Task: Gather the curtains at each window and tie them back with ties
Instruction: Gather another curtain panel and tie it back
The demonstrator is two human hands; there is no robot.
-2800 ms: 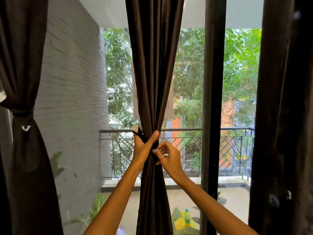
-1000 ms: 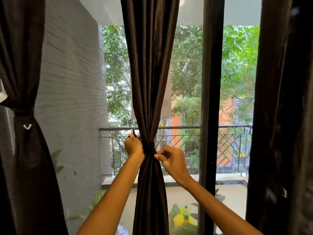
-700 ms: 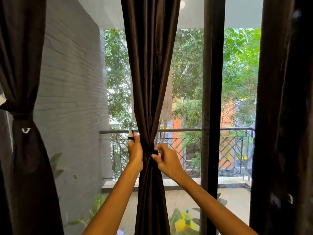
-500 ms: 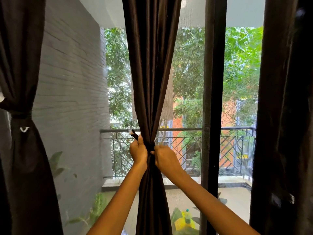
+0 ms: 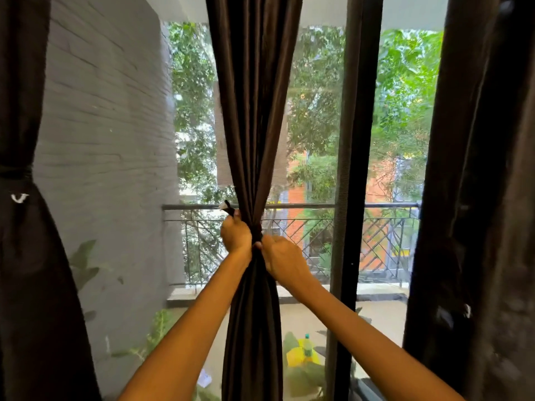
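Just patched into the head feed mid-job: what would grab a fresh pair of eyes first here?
Dead centre, the middle curtain is bunched into a narrow waist where both hands meet: the left hand grips the dark tie, whose end pokes up above the fist, and the right hand pinches at the gather. At far left, the left curtain is already cinched, while the right curtain hangs loose.

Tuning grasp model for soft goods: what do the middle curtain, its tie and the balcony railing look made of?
Middle curtain: dark brown woven fabric with a slight satin sheen, soft vertical folds. Tie: a narrow dark strap, probably fabric, pale at the tip; the left hand holds it, the right hand grips at the waist. Balcony railing: dark painted metal, thin bars.
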